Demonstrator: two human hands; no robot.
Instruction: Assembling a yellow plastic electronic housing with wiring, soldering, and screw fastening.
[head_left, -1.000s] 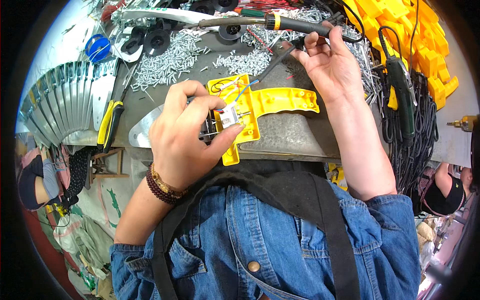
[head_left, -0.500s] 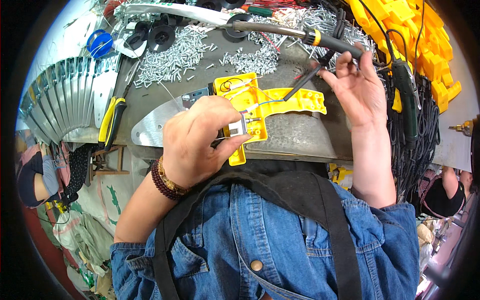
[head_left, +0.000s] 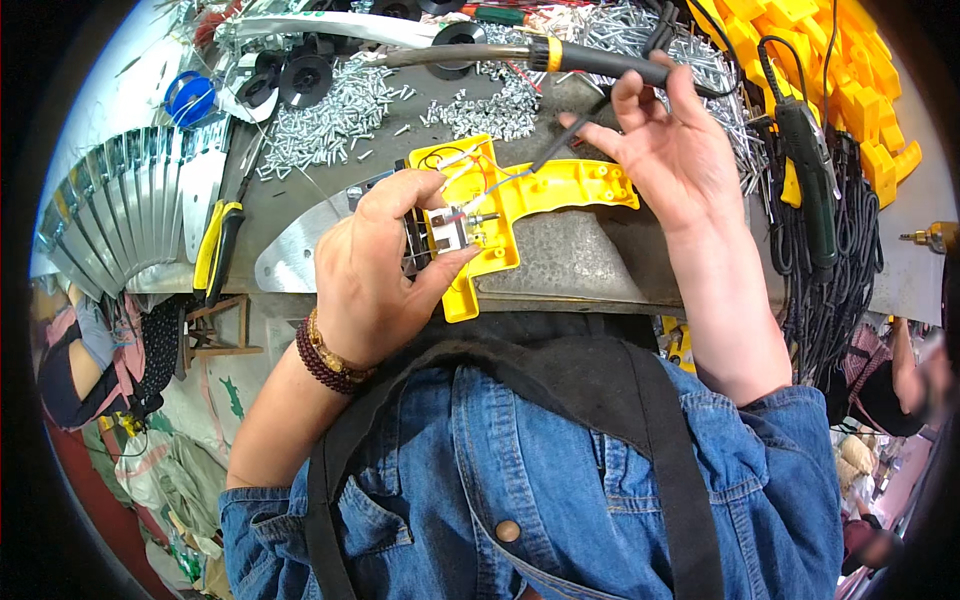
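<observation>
My left hand (head_left: 372, 255), with a beaded bracelet at its wrist, pinches a small white-and-metal electrical component (head_left: 448, 230) between thumb and fingers, over a yellow plastic housing (head_left: 515, 195). White and dark wires lie inside the housing, whose curved handle part extends right. My right hand (head_left: 672, 150) is raised with its fingers curled at the black handle of a soldering iron (head_left: 600, 65), its metal shaft pointing left. The right thumb touches a black cord (head_left: 558, 145) that ends in a thin bluish wire at the housing. A metal blade (head_left: 300, 240) sits beside the left hand.
Screw piles (head_left: 320, 125) and black spools (head_left: 306, 78) cover the far table, with a blue spool (head_left: 190, 98) at left. Pliers (head_left: 217, 250) lie near fanned metal blades (head_left: 120, 220). Yellow housings (head_left: 850, 90), a power screwdriver (head_left: 808, 170) and black cords (head_left: 830, 310) fill the right.
The soldering iron has swung left and away from me with my right hand. The view has shifted slightly. My left hand stays at the component, now showing more of it.
</observation>
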